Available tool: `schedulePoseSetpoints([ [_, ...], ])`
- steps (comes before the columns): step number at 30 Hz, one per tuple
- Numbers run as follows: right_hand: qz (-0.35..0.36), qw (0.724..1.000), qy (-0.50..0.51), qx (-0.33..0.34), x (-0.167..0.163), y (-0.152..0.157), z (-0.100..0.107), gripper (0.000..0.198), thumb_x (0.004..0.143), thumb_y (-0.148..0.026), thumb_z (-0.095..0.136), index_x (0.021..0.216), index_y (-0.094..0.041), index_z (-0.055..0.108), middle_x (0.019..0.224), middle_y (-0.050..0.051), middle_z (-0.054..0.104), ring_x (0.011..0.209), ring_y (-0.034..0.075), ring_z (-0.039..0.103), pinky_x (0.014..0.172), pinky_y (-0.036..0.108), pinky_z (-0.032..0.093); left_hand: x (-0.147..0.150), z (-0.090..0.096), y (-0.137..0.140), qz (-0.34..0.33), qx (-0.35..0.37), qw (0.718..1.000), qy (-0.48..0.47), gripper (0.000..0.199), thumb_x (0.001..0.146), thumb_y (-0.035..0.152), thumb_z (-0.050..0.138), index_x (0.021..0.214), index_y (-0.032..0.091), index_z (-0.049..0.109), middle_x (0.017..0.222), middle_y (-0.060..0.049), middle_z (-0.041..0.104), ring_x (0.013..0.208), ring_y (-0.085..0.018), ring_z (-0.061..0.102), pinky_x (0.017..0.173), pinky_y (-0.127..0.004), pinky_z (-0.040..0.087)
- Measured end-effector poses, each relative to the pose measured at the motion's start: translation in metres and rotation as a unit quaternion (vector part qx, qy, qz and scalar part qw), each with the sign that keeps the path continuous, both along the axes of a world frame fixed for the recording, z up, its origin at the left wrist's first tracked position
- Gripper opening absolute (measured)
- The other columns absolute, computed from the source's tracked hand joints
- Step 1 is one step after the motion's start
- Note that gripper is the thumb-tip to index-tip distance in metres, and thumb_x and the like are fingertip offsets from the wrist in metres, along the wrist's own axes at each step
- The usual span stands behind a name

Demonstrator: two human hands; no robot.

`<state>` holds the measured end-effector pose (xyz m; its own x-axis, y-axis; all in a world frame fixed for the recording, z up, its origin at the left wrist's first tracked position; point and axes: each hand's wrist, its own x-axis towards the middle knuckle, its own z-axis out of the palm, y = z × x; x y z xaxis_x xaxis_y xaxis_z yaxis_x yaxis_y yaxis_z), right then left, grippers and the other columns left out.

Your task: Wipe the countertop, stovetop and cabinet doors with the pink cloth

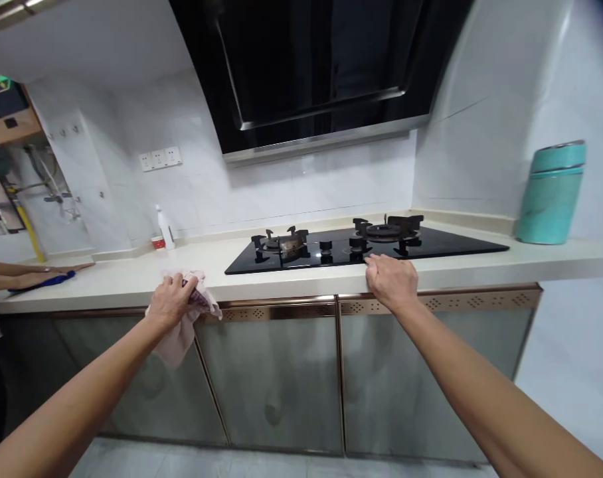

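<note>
A pale pink cloth (174, 342) with a purple patterned part is bunched under my left hand (171, 300), whose fingers are closed on it at the counter's front edge. Part of the cloth hangs down over the cabinet front. My right hand (394, 282) rests on the counter edge by the front rim of the black gas hob (331, 251). Its fingers are curled together, and their undersides are hidden, so I cannot make out what they grip. The hob's two burners and two knobs lie beyond my right hand.
A turquoise canister (552, 199) stands right on the white counter (276, 287). Left at the back are a white bottle (165, 229) and a small red-and-white cup (158, 243). A black range hood (321, 73) overhangs. At far left, another person's hands (47, 274) touch a blue cloth (55, 281).
</note>
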<state>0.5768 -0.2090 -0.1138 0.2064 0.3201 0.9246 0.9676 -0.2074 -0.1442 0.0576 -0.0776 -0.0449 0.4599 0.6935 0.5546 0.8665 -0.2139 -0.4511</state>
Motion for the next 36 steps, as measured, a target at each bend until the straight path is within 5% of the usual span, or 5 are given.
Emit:
schedulePoseSetpoints([
  [7,0.183,0.962,0.203,-0.003,-0.041,-0.034,0.006,0.043,0.097,-0.036,0.037,0.118,-0.018,0.070,0.137,0.013,0.063,0.138,0.029,0.045,0.119,0.054,0.021,0.052,-0.048,-0.059,-0.130,-0.141,0.953,-0.233,0.052,0.078,0.012,0.058,0.129,0.021,0.057,0.123,-0.012,0.065,0.104,-0.031,0.063,0.089,-0.040,0.049],
  [14,0.450,0.790,0.412,-0.050,-0.192,-0.090,-0.132,0.088,0.075,-0.057,0.071,0.150,-0.025,0.041,0.158,0.013,0.035,0.144,0.030,0.040,0.115,0.045,0.041,0.192,-0.134,-0.120,-0.264,-0.406,0.614,-0.623,0.029,0.064,0.014,0.066,0.092,0.019,0.066,0.088,-0.003,0.071,0.089,-0.022,0.067,0.087,-0.034,0.051],
  [20,0.351,0.711,0.607,0.041,-0.190,-0.100,-0.188,0.090,0.074,-0.052,0.074,0.150,-0.024,0.035,0.123,0.011,0.066,0.101,0.027,0.069,0.088,0.044,0.058,0.262,-0.180,-0.175,-0.364,-0.572,0.366,-0.637,0.061,0.083,0.046,0.065,0.136,0.017,0.058,0.123,-0.012,0.071,0.107,-0.024,0.069,0.095,-0.036,0.054],
  [28,0.174,0.965,0.181,0.077,-0.086,-0.074,-0.135,0.042,0.087,-0.044,0.060,0.126,-0.028,0.057,0.123,0.013,0.055,0.117,0.035,0.057,0.099,0.058,0.048,0.244,-0.177,-0.100,-0.344,-0.107,0.768,-0.529,0.051,0.098,0.027,0.042,0.147,0.020,0.052,0.158,-0.015,0.045,0.155,-0.026,0.026,0.126,-0.056,0.020],
  [36,0.185,0.975,-0.120,0.027,-0.115,0.020,-0.114,0.053,0.083,-0.048,0.067,0.130,-0.028,0.053,0.127,0.017,0.049,0.110,0.038,0.051,0.087,0.058,0.048,0.228,-0.217,-0.056,-0.213,-0.054,0.863,-0.456,0.057,0.097,0.023,0.046,0.154,0.018,0.043,0.165,-0.018,0.030,0.156,-0.032,0.022,0.124,-0.064,0.017],
])
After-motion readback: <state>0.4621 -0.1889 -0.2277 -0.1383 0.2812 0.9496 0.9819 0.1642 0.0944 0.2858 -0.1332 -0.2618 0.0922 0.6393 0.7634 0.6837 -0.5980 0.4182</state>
